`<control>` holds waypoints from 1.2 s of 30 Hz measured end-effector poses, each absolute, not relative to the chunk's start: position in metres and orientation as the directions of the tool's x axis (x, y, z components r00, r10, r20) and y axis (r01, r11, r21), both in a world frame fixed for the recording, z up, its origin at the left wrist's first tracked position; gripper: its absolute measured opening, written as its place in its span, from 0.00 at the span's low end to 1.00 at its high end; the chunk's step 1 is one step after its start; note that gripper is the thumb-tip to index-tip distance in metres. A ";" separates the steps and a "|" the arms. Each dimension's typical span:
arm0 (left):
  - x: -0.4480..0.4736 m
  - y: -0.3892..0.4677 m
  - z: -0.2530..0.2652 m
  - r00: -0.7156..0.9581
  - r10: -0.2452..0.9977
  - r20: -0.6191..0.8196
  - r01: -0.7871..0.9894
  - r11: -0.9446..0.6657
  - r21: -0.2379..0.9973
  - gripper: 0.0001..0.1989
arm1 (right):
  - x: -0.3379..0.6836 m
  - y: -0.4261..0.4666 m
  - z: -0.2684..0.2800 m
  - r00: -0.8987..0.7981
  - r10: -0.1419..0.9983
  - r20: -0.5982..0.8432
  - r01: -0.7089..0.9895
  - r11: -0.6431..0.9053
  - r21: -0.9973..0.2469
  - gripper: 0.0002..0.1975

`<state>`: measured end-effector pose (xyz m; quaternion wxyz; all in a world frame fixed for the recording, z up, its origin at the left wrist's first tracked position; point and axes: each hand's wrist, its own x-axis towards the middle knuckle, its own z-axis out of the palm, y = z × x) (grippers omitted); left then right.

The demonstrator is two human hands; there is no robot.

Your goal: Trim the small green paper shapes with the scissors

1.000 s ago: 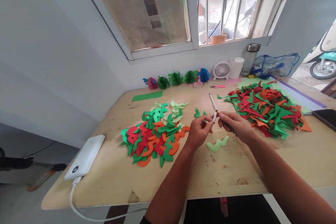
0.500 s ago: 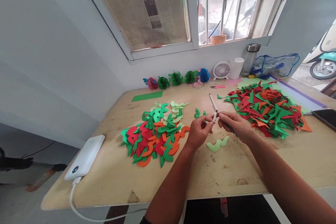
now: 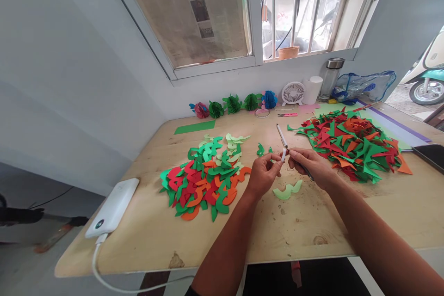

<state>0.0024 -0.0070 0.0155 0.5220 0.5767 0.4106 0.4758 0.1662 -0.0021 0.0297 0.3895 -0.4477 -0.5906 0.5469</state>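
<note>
My left hand (image 3: 264,173) is closed, pinching a small white strip (image 3: 283,154) between thumb and fingertips. Close beside it, my right hand (image 3: 314,166) is wrapped around a slim dark tool (image 3: 307,172), whose kind I cannot make out; its end sticks out below the palm. The fingertips of both hands nearly meet at the strip. A pale green wavy paper cutout (image 3: 287,190) lies on the table just below them. Beyond the hands lies a white pen (image 3: 281,135), and small green paper cutouts (image 3: 260,150) are near the left fingers.
Left of my hands is a heap of coloured paper cutouts (image 3: 204,175); on the right is a pile of paper scraps (image 3: 354,141). A power bank (image 3: 113,208) with a cable sits at the left edge. Honeycomb paper figures (image 3: 232,104), a small fan (image 3: 293,93) and a bottle (image 3: 330,81) line the wall.
</note>
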 end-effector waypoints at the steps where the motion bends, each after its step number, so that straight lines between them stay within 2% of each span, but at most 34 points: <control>1: 0.002 -0.007 0.016 0.209 0.971 0.118 -0.017 -0.117 0.993 0.09 | 0.166 -0.002 0.029 -0.294 0.955 -0.032 0.100 -0.002 -0.995 0.21; 11: 0.001 -0.008 0.018 0.187 0.977 0.104 0.031 -0.111 0.993 0.09 | 0.166 -0.002 0.028 -0.286 0.957 -0.041 0.079 -0.020 -0.997 0.20; 19: 0.003 -0.010 0.020 0.184 0.979 0.084 -0.023 -0.082 0.996 0.08 | 0.167 -0.001 0.026 -0.286 0.957 -0.041 0.096 -0.014 -0.995 0.21; 36: 0.000 -0.008 0.010 0.215 0.972 0.094 -0.076 -0.079 0.994 0.16 | 0.166 -0.002 0.028 -0.276 0.960 -0.050 0.071 -0.032 -0.997 0.22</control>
